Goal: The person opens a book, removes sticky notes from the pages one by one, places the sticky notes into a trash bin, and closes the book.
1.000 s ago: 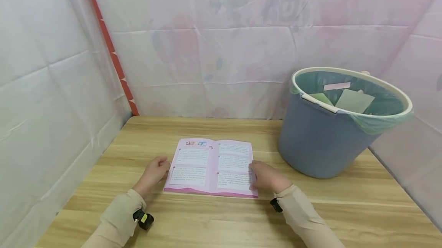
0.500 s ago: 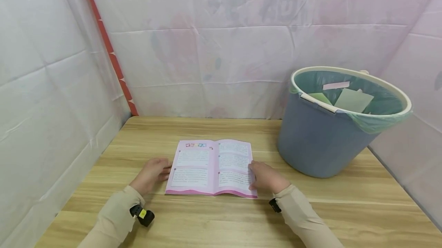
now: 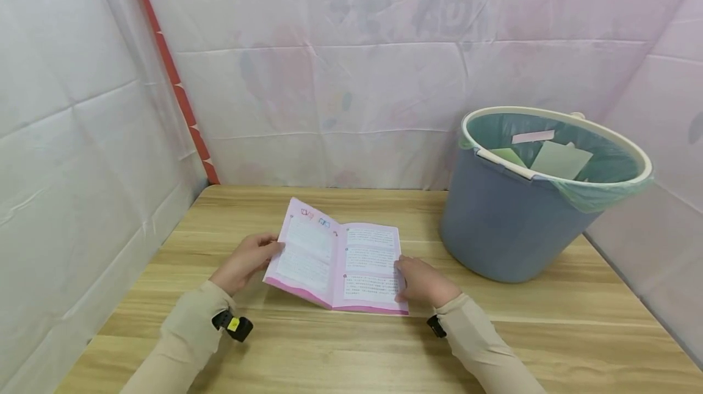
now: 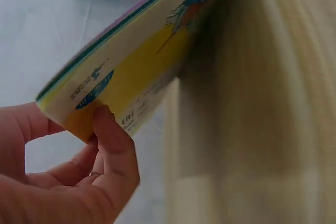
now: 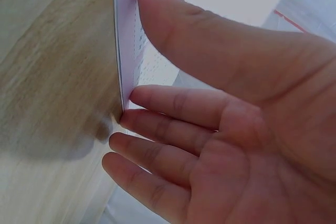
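A thin pink booklet [image 3: 368,266] lies open on the wooden table, its right half flat and its left half tilted up. My left hand [image 3: 249,260] pinches the outer edge of that raised half. In the left wrist view the fingers [image 4: 115,145] press on a yellow-and-white cover [image 4: 157,56] with a blue emblem; part of the thumb is behind the booklet. At the right page's outer edge rests my right hand [image 3: 425,281]. The right wrist view shows its thumb [image 5: 168,14] lying on the page and its other fingers stretched out straight by the page edge.
A blue-grey bucket [image 3: 494,229] with a cream rim and a green liner stands at the right on the table [image 3: 340,351]. Green and pink paper pieces [image 3: 561,159] are inside it. White sheeting [image 3: 384,89] hangs behind and at both sides.
My left hand has moved onto the booklet's left edge and taken hold of it. The left half, flat before, is now lifted and tilted toward the right. The right hand stays in place.
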{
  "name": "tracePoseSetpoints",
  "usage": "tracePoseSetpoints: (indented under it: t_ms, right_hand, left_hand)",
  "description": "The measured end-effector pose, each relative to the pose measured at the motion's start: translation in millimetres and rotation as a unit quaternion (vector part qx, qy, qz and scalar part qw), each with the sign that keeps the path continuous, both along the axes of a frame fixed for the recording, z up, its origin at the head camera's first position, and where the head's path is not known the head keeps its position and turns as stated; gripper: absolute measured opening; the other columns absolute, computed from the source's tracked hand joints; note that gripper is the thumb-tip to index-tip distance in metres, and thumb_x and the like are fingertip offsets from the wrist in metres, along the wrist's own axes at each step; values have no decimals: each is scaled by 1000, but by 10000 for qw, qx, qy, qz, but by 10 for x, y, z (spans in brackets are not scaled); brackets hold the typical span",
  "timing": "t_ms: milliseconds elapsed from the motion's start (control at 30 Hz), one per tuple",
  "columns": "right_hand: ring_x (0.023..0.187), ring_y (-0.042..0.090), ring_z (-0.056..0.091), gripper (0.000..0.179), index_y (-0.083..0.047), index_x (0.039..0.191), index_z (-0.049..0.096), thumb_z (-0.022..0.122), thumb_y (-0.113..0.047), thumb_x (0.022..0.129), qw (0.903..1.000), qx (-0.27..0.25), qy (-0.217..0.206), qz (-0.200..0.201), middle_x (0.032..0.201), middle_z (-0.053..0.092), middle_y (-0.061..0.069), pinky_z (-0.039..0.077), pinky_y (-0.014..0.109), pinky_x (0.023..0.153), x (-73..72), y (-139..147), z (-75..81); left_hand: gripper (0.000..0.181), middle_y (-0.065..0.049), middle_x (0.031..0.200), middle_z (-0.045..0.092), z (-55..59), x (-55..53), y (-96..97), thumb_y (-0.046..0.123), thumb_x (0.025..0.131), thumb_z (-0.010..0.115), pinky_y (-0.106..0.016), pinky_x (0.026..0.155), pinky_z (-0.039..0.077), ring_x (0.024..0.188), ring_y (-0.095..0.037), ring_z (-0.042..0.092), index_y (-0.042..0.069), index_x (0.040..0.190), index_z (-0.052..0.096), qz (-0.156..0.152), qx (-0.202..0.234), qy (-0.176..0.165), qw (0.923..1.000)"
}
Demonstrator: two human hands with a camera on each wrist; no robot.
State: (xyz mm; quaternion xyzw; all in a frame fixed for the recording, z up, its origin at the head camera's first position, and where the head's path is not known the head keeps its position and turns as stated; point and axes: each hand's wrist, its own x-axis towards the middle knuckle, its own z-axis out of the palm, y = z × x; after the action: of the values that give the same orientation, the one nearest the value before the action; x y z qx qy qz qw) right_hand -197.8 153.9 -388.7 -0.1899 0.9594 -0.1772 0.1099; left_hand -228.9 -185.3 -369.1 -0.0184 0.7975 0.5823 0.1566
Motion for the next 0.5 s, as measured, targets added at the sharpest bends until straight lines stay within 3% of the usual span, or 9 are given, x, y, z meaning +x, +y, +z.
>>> tracePoseSetpoints:
  t_ms: [100, 267, 367, 500]
  right_hand:
    - [73, 22, 49, 37, 4, 91, 59, 85, -4, 66, 10000, -35, 71, 3, 85, 57, 11, 46, 44, 75, -2, 3, -17]
    - [72, 21, 50, 38, 4, 92, 60, 86, -4, 64, 9999, -143, 80, -11, 85, 59, 11, 47, 44, 73, -20, -19, -49]
    - [74, 23, 53, 38, 5, 92, 60, 86, -5, 65, 9996, -192, 77, 186, 87, 61, 14, 47, 44, 75, -63, 0, -71]
    - [91, 32, 60, 43, 9, 104, 61, 83, -9, 72, 9972, -351, -89, 657, 101, 64, 21, 48, 46, 85, -172, 156, -27]
  left_hand:
    - [40, -16, 107, 60, 154, -7, 208, 11, 97, 52, -30, 71, 53, 85, -17, 60, -6, 133, 51, -114, -415, 586, 9974]
    - [36, -14, 94, 63, 346, 15, 638, 3, 88, 56, -25, 58, 50, 72, -16, 58, -9, 121, 60, -353, -1098, 1592, 9805]
    - [36, -11, 87, 63, 417, 7, 888, 3, 87, 57, -24, 53, 49, 66, -14, 56, -10, 120, 60, -650, -1275, 1752, 9741]
    - [30, -10, 78, 60, 491, -9, 1215, 4, 89, 56, -23, 49, 48, 57, -12, 54, -12, 113, 61, -1143, -1569, 1557, 9685]
